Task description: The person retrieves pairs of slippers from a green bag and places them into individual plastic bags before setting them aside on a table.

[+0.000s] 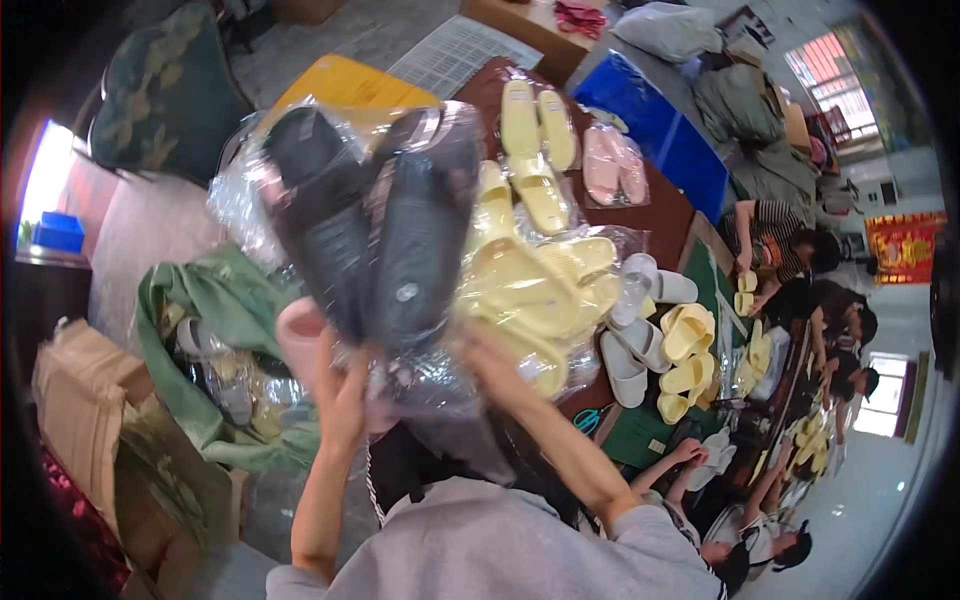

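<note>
A pair of black slippers (405, 265) in a clear plastic bag is held up in front of me, slightly blurred. My left hand (342, 390) grips the lower edge of this bag, close to a pink slipper (300, 335). On the bag's lower right side, my right hand (492, 362) closes around the plastic, its fingertips partly smeared. Just beyond that hand lies a heap of pale yellow slippers (535, 285), many of them in clear bags. A bagged pink pair (612, 165) rests farther back on the dark red table (655, 225).
To the left are a green sack (185, 285) holding bagged slippers and a cardboard box (95, 390). Loose white slippers (625, 368) and yellow slippers (688, 345) lie on the right, near teal scissors (587, 421). Several people sit along the table at far right.
</note>
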A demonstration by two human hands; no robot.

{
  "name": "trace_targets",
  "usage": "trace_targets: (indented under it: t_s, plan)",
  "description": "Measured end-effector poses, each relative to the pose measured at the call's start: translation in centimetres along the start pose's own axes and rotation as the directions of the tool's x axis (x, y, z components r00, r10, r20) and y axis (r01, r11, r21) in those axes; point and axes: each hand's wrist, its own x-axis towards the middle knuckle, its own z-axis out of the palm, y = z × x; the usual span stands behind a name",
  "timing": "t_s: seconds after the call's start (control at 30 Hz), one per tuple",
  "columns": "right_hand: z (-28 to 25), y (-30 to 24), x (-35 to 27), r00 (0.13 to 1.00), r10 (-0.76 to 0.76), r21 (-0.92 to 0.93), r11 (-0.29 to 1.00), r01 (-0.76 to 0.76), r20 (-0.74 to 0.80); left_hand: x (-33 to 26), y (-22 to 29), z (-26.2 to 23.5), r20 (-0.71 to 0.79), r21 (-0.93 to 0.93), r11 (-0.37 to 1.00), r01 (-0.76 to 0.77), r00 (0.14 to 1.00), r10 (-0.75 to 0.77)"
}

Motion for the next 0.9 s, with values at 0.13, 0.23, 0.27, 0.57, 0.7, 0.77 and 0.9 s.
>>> trace_targets:
  t_s: [0.13,0.23,0.27,0.57,0.7,0.77,0.9]
  plan:
    - [-12.8,-3.0,-1.2,0.944,-0.210,-0.189,0.968,0.164,-0.255,3.2,-2.4,13.6,0.260,-0.240,0.951,0.195,0.957,-0.131]
    - [-20.7,-2.5,1.1,0.818,-0.472,-0.230,0.880,0.416,-0.327,8.2,-8.6,20.3,0.475,-0.133,0.983,0.128,0.879,-0.050]
    - [-24.1,-1.4,2.6,0.798,-0.477,-0.316,0.871,0.375,-0.369,10.1,-10.8,22.0,0.480,0.141,0.989,-0.042,0.876,-0.032]
    - [-38.0,11.0,8.3,0.635,-0.551,-0.771,0.626,-0.115,-0.542,9.3,-20.4,12.2,0.322,0.484,0.837,-0.254,0.942,0.100]
    - [-43.6,12.7,4.6,0.300,-0.897,-0.931,0.248,-0.266,-0.325,2.9,-19.4,2.7,0.169,0.472,0.872,-0.129,0.984,0.054]
    - [-38.2,10.6,2.7,0.430,-0.851,-0.953,0.256,-0.164,-0.303,-0.6,-20.4,-5.6,0.026,0.380,0.920,0.093,0.994,-0.111]
    - [-24.3,13.1,3.2,0.726,-0.677,-0.935,0.323,0.144,-0.122,-5.4,-23.9,-21.3,-0.440,0.316,0.868,0.382,0.870,-0.222]
